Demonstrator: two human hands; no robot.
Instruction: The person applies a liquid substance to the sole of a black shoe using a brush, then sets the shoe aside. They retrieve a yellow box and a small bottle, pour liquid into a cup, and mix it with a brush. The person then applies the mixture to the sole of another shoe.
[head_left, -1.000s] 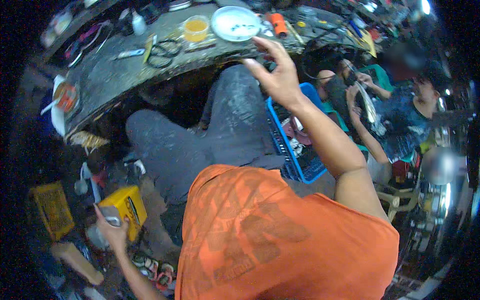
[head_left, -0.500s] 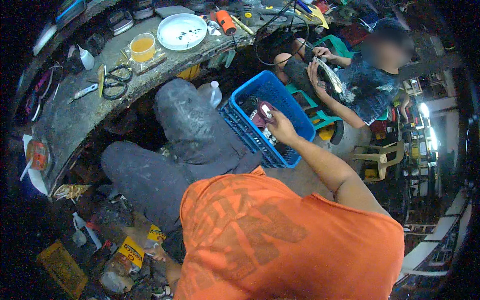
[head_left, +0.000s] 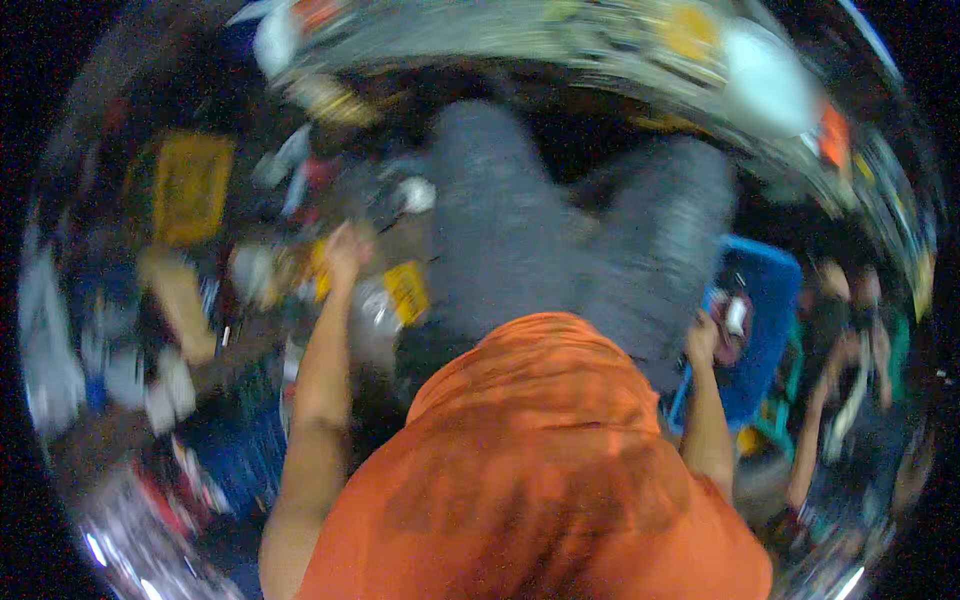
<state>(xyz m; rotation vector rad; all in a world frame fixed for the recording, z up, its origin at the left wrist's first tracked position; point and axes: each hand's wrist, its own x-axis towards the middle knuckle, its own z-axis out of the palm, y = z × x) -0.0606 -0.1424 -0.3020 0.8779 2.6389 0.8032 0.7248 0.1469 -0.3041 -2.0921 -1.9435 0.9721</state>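
My left hand (head_left: 348,248) reaches out over the littered floor on the left, beside clear plastic bags with yellow labels (head_left: 405,292). Motion blur hides its fingers, so I cannot tell whether it grips anything. On the right, my right hand (head_left: 702,338) is at the near-left rim of a blue plastic crate (head_left: 768,350). Inside the crate, close to that hand, lies a maroon shoe-like piece (head_left: 728,338) with a white patch. The right hand's fingers are smeared too, and whether they touch the rim cannot be made out.
A curved workbench (head_left: 480,38) runs across the far side, carrying a white round tray (head_left: 768,80) and an orange tool (head_left: 833,135). A yellow-brown rectangular panel (head_left: 193,188) lies among clutter at left. Beyond the crate sits another person (head_left: 870,400), hands on a pale item.
The view has swung left, bringing my whole left forearm into sight. My right hand, earlier holding the maroon piece over the crate, is now apart from it at the rim.
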